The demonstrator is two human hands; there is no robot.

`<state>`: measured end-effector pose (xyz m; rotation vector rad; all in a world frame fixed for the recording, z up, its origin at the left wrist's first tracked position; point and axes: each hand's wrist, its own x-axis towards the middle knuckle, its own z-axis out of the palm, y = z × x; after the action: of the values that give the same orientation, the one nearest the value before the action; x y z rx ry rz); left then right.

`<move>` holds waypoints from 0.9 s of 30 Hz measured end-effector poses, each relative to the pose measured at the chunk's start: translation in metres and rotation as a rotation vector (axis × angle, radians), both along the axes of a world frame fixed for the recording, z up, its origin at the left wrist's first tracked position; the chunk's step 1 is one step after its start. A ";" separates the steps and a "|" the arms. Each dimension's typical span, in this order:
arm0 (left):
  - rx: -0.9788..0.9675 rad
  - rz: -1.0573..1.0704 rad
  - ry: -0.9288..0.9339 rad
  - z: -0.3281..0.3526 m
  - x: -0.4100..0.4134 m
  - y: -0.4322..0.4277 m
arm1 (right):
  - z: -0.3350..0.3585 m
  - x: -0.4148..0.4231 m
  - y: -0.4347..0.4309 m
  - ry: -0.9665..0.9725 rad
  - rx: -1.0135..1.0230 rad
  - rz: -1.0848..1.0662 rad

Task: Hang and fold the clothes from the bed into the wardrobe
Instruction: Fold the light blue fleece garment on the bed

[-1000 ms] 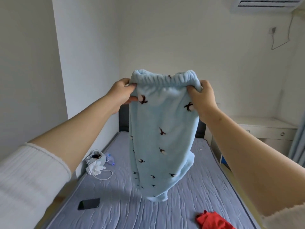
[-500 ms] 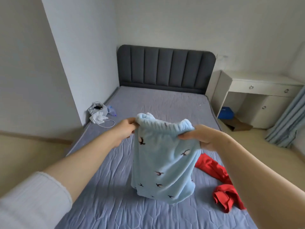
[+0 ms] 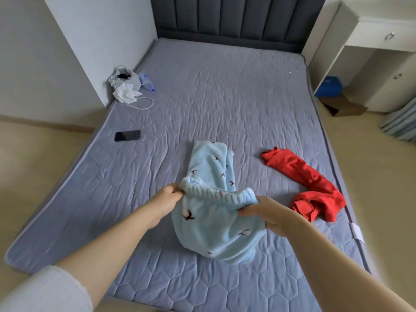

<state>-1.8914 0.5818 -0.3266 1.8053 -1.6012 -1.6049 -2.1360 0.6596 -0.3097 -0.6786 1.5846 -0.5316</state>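
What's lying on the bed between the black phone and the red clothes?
The light blue bird-print pants, their legs lying on the mattress, as the head view shows.

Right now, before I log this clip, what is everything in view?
mattress: one, grey-blue, quilted
pyjama trousers: one, light blue with bird print, waistband held, legs on the mattress
red garment: one, red, crumpled on mattress, right
phone: one, black, mattress left side
bag: one, grey, far-left mattress edge by the wall
headboard: one, dark grey, far end
desk: one, white, far right
left hand: one, grip on waistband's left end
right hand: one, grip on waistband's right end
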 end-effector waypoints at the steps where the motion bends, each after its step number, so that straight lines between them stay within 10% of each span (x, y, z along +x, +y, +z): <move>1: 0.013 0.009 -0.017 -0.009 0.002 0.001 | -0.010 0.002 0.000 -0.009 0.021 0.002; 12: 0.116 0.055 -0.134 -0.099 0.008 -0.016 | -0.110 0.024 -0.016 0.049 0.182 -0.133; 22: -0.259 0.107 -0.141 -0.096 -0.080 -0.200 | -0.105 -0.015 -0.197 0.298 -0.352 -0.504; 27: -0.237 -0.161 -0.548 -0.146 -0.079 -0.204 | -0.159 -0.012 -0.198 0.432 -0.106 -0.326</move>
<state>-1.9702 0.3783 -0.4721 2.1394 -2.1047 -0.9531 -2.1482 0.4613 -0.4686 -0.6453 2.1043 -0.7478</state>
